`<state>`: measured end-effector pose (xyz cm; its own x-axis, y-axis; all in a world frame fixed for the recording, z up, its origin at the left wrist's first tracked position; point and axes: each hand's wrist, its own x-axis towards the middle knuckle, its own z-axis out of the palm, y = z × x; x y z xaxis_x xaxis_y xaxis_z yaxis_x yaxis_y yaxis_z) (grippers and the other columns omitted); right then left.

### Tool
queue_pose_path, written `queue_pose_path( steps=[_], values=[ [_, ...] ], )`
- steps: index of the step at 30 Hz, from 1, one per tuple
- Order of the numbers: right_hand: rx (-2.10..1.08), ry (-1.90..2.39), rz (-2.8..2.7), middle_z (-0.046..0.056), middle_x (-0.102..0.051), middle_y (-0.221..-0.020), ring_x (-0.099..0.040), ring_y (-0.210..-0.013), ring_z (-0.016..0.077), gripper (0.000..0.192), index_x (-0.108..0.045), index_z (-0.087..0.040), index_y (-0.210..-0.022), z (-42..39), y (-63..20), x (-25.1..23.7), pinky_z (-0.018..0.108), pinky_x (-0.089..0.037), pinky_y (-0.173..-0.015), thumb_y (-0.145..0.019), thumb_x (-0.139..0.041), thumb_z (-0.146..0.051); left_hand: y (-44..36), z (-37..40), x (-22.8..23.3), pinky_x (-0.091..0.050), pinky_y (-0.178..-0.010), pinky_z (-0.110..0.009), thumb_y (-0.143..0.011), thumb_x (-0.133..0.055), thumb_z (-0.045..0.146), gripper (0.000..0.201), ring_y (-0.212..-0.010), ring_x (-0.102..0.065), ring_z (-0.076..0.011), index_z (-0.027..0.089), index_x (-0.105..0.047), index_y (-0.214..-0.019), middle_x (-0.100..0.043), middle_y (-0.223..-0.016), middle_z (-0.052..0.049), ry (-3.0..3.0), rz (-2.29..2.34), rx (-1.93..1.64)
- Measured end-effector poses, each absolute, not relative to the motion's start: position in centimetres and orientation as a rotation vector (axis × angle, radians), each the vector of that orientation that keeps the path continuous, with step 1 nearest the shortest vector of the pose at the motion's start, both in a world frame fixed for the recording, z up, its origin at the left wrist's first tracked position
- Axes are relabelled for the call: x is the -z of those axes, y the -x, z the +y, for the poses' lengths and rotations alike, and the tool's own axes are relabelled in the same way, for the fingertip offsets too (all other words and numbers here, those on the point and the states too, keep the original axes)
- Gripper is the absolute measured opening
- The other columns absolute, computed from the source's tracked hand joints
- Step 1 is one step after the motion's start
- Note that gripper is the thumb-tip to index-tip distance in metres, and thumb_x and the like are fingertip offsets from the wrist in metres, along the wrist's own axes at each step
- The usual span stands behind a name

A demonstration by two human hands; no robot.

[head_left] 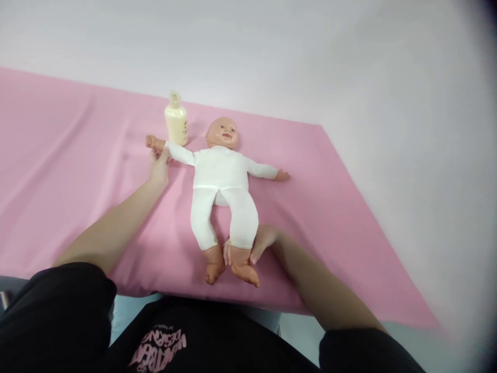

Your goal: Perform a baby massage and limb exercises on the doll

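Note:
A baby doll (220,168) with a white cloth body lies on its back, head away from me, arms stretched to both sides. My left hand (159,165) grips the doll's arm at the wrist, on the left of the picture; some of the fingers are hidden under it. Around the doll's lower leg, on the right, my right hand (263,242) is wrapped, its fingers showing between the two feet. A pale yellow pump bottle (177,123) stands upright beside the doll's head, just beyond the arm my left hand holds.
A pink sheet (330,217) with some wrinkles covers the surface under the doll. Its near edge runs in front of my body, and its right edge slants toward me. A plain pale surface (291,57) lies beyond it.

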<state>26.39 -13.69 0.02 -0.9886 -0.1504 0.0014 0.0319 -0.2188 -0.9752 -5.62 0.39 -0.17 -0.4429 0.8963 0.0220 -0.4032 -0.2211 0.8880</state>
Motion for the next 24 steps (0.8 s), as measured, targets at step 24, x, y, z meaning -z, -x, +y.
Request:
queue_pose_path(
  steps=[24],
  values=[
    [2.673,0.522,1.684,0.016,-0.067,-0.122,-0.065,-0.113,0.0216,0.050,-0.069,-0.006,-0.122,-14.0,-25.5,-0.8,0.030,-0.049,-0.105,-0.078,-0.083,-0.024,5.4,0.1,0.2,-0.056,-0.090,-0.034,-0.085,-0.078,0.039,0.030,-0.107,-0.069,-0.0204,0.023,-0.061,-0.104,-0.070,-0.118,-0.005,-0.897,1.085,-1.734]
  ],
)
